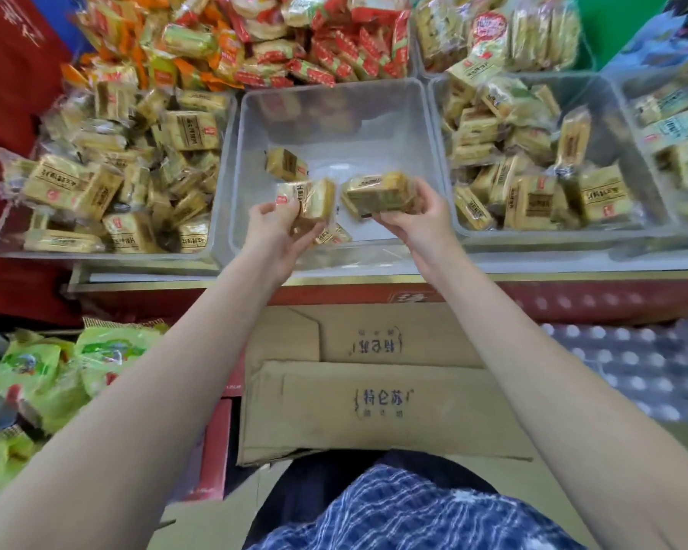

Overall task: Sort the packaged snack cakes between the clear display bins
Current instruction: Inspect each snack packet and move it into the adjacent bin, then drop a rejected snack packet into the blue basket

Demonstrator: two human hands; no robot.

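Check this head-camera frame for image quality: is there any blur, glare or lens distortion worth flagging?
Head view: strong wide-angle distortion, with forearms ballooning toward the bottom corners and the shelf edge bowed. The left hand and right hand with their snack cakes are slightly soft. The middle clear bin shows a mild sheen on its floor, and print on wrappers is barely legible. Lighting is even, without hard shadows.

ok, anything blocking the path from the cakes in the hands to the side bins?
Nothing visible. The left hand and right hand each hold yellow wrapped snack cakes above the nearly empty clear middle bin. Only the low clear walls separate it from the full left bin and right bin.
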